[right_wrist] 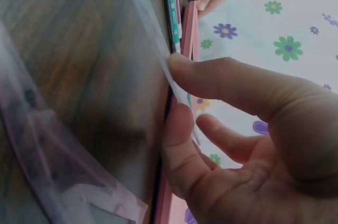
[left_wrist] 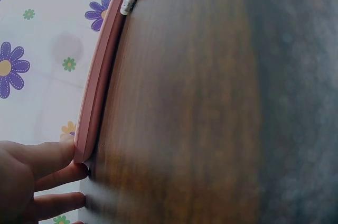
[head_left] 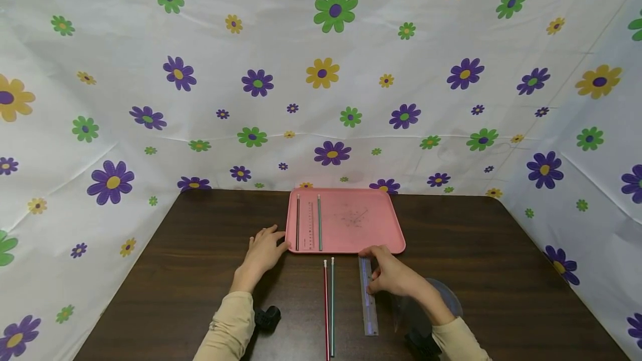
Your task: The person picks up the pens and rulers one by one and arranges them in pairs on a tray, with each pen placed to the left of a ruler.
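Observation:
My right hand [head_left: 393, 274] pinches a clear ruler [head_left: 368, 305] between thumb and fingertips, just in front of the tray. In the right wrist view the ruler shows edge-on, tilted. At the front left corner of the pink tray [head_left: 361, 227], my left hand [head_left: 263, 252] rests its thumb on the rim, fingers spread beside it. Lying side by side on the tray are a black pencil [head_left: 298, 222], a clear ruler [head_left: 310, 226] and a green pencil [head_left: 320, 222]. A red pencil [head_left: 326, 308] and a green pencil [head_left: 332, 305] lie on the table between my hands.
Under my right forearm is a clear, curved-edged plate like a protractor [right_wrist: 100, 160], partly hidden. The dark wooden table [head_left: 501, 272] meets a flowered white curtain [head_left: 281, 105] at the back and sides. The tray's back edge lies close to the curtain.

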Demonstrator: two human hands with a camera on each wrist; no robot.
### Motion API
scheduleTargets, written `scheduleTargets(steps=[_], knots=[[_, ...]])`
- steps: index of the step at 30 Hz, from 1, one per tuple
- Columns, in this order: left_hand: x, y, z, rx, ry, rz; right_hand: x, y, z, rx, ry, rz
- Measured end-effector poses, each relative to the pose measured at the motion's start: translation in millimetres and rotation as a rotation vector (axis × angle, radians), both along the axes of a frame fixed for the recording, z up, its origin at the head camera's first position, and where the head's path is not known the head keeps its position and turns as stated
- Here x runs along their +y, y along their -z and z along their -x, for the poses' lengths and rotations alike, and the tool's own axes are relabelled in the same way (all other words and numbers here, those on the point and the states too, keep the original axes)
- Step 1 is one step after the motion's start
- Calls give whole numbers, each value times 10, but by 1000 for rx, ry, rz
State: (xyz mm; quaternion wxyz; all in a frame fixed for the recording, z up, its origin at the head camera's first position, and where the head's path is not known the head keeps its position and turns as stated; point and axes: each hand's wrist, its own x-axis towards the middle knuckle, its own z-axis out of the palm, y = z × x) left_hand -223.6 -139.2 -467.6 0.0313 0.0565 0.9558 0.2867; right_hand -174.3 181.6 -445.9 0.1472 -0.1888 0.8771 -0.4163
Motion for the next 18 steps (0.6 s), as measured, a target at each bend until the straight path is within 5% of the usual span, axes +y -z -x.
scheduleTargets(steps=[8, 18], knots=[[4, 10, 6, -2, 1, 2, -44, 36, 6, 26, 1, -9], [-6, -2, 5, -3, -4, 7, -301, 57, -142, 218, 172, -325]])
